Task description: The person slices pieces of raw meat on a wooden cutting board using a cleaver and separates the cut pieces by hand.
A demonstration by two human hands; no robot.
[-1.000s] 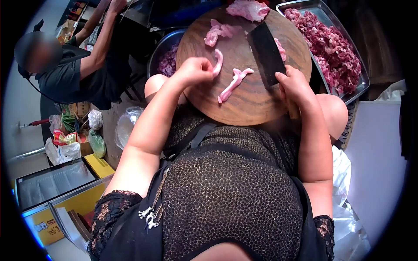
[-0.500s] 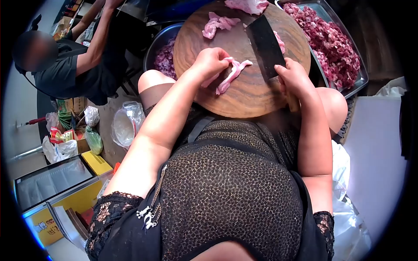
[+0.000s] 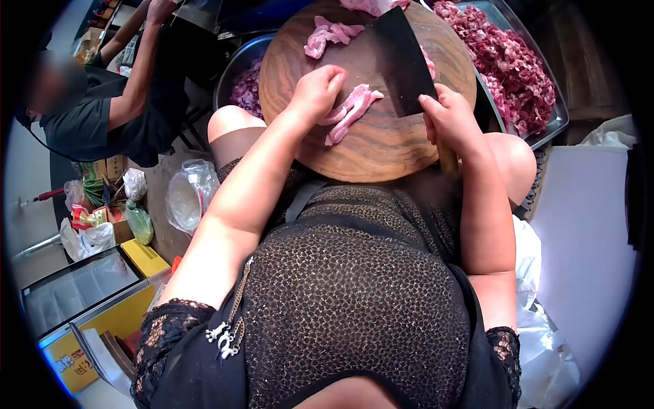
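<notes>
On a round wooden chopping block (image 3: 381, 160) lies a pale pink strip of meat (image 3: 354, 116). My left hand (image 3: 317, 94) is closed just beside that strip, its fingers curled in; whether anything is in them is hidden. In my right hand (image 3: 449, 119) is the handle of a cleaver (image 3: 407, 68), its broad dark blade held over the right half of the block. Another raw meat piece (image 3: 330, 35) lies toward the back left of the block, and a larger chunk (image 3: 375, 5) sits at its far edge. Part of a further piece (image 3: 428, 63) shows behind the blade.
A metal tray (image 3: 560, 116) heaped with chopped red meat (image 3: 507, 65) stands right of the block. To the left is a metal bowl (image 3: 223, 85) of cut meat. Another person (image 3: 88, 116) sits at upper left. Plastic bags (image 3: 187, 198) and a yellow-sided glass-topped case (image 3: 82, 286) are at left.
My left hand has come off the end of the meat strip it was pinching, and the strip now lies flatter on the block. The cleaver stays in my right hand. The whole view has shifted slightly.
</notes>
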